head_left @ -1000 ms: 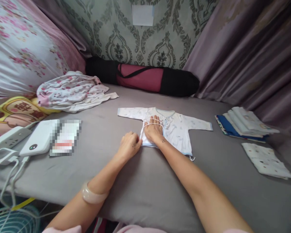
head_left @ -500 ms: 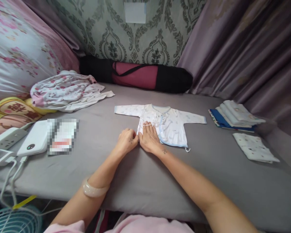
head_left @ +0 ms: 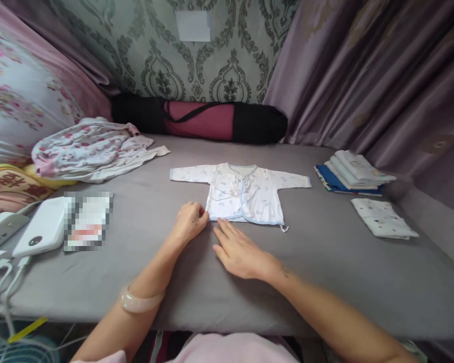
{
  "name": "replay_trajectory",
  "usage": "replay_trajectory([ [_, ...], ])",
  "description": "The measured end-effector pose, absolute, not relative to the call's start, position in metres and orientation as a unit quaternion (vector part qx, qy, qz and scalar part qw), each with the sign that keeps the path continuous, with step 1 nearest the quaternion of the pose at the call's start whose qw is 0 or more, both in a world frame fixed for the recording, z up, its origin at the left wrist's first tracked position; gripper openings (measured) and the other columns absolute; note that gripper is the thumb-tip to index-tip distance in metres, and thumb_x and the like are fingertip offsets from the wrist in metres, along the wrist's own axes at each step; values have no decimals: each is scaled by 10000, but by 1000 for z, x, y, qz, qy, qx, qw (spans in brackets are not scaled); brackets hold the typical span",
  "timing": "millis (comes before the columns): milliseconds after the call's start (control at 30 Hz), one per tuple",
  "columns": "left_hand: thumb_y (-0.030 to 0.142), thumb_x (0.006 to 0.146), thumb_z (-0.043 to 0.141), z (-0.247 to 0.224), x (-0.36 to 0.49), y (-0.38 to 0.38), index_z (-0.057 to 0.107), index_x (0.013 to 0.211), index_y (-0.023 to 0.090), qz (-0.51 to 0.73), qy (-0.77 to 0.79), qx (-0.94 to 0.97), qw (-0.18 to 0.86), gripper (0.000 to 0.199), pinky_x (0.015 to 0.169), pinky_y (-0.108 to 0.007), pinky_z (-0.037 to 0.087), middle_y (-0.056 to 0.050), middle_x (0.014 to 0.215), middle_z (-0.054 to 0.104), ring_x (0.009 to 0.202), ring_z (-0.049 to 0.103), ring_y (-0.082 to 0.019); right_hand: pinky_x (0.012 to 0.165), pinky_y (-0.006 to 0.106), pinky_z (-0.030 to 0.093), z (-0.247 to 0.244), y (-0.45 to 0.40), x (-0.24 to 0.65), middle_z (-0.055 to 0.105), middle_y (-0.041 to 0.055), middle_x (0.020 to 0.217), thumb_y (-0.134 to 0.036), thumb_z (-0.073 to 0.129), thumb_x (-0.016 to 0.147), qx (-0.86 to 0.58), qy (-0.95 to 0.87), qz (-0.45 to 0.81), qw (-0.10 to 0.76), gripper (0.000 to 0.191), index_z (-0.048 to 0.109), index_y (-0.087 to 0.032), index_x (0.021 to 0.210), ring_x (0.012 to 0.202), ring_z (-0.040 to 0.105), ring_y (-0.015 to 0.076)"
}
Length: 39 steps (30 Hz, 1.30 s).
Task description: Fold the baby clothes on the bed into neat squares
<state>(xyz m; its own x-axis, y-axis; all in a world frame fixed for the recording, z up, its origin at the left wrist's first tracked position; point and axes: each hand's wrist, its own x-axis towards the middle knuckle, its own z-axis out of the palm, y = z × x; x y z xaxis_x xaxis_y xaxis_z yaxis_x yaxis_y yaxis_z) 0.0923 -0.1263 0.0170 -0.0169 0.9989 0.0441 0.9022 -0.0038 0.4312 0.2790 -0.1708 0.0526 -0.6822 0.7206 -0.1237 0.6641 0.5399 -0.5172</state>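
Observation:
A small white baby shirt [head_left: 263, 196] with blue edging and ties lies spread flat on the grey sheet [head_left: 136, 212], both sleeves stretched out sideways. At the shirt's lower left corner, my left hand [head_left: 190, 222] has its thumb and fingers pinched on the hem. My right hand [head_left: 240, 249] lies palm down just below the bottom hem, fingers extended and a little apart, the fingertips by the edge and nothing held.
Folded cloths [head_left: 357, 169] and a single folded dotted cloth [head_left: 384, 218] lie at the right. Crumpled clothing [head_left: 94, 148], a white power bank [head_left: 45, 227] and a power strip [head_left: 2, 227] are at the left. A black and red bag [head_left: 200, 120] lies along the wall.
My right hand has come off the shirt's front and moved down toward me, below the hem. My left hand stays at the lower left corner. The view has shifted slightly.

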Motion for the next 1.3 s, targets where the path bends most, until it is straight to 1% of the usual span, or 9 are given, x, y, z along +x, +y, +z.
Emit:
replay_trajectory([
  [133, 255, 849, 521, 16, 93, -130, 597, 844, 170, 217, 675, 700, 87, 114, 784, -332, 453, -70, 833, 575, 826, 557, -212, 900, 293, 440, 62, -144, 307, 684, 57, 1102, -243, 376, 969, -442, -844, 262, 153, 316, 660, -206, 1102, 1032, 614, 184],
  [267, 261, 920, 457, 21, 104, -132, 584, 968, 176, 274, 587, 761, 26, 161, 850, -375, 459, -97, 977, 583, 922, 550, -229, 802, 279, 433, 47, -113, 323, 650, 67, 1003, -230, 537, 901, -539, -809, 162, 169, 136, 641, -182, 974, 931, 601, 191],
  [433, 276, 987, 362, 23, 129, -134, 521, 1190, 185, 237, 409, 874, 108, 273, 980, -364, 446, -110, 1200, 577, 1152, 514, -220, 754, 263, 425, 33, -100, 326, 639, 68, 972, -244, 587, 868, -543, -813, 159, 135, 131, 609, -174, 975, 830, 600, 172],
  [700, 450, 972, 368, 19, 144, -135, 443, 1340, 148, 168, 405, 896, 73, 482, 954, -447, 447, -156, 1232, 526, 1116, 498, -285, 730, 240, 455, 39, -78, 339, 710, 36, 826, -154, 545, 793, -565, -740, 323, 173, 297, 675, -132, 1060, 771, 642, 163],
  [867, 424, 982, 353, 23, 146, -136, 552, 1235, 208, 162, 396, 901, 67, 388, 922, -430, 460, -124, 1167, 552, 1066, 515, -258, 741, 240, 473, 42, -77, 343, 725, 22, 889, -202, 484, 848, -470, -774, 390, 169, 298, 707, -157, 1041, 805, 656, 159],
  [1000, 352, 992, 344, 23, 146, -134, 578, 1193, 195, 180, 426, 885, 63, 346, 971, -419, 443, -111, 1167, 594, 1125, 520, -245, 846, 305, 476, 42, -77, 341, 717, 74, 999, -222, 393, 920, -496, -811, 243, 190, 348, 693, -162, 1085, 923, 650, 201],
  [1133, 436, 987, 331, 11, 145, -130, 456, 1368, 145, 167, 506, 846, 21, 496, 1112, -494, 310, -150, 1437, 450, 1385, 322, -304, 1133, 447, 239, 29, -78, 333, 388, 146, 1491, -291, 387, 955, -475, -861, 83, 165, 493, 450, -96, 1404, 1390, 312, 272],
  [1200, 503, 979, 302, 3, 144, -130, 399, 1424, 153, 137, 533, 835, 18, 575, 1129, -525, 271, -153, 1499, 378, 1423, 257, -319, 1167, 484, 142, 20, -80, 330, 229, 134, 1563, -350, 376, 967, -462, -876, 73, 117, 580, 319, -82, 1479, 1449, 159, 270],
  [1300, 559, 965, 282, -5, 143, -131, 369, 1455, 172, 107, 539, 835, 25, 630, 1123, -555, 260, -159, 1525, 334, 1429, 243, -334, 1173, 493, 118, 10, -82, 328, 193, 122, 1573, -398, 308, 988, -468, -876, 78, 82, 605, 253, -91, 1507, 1458, 119, 255],
])
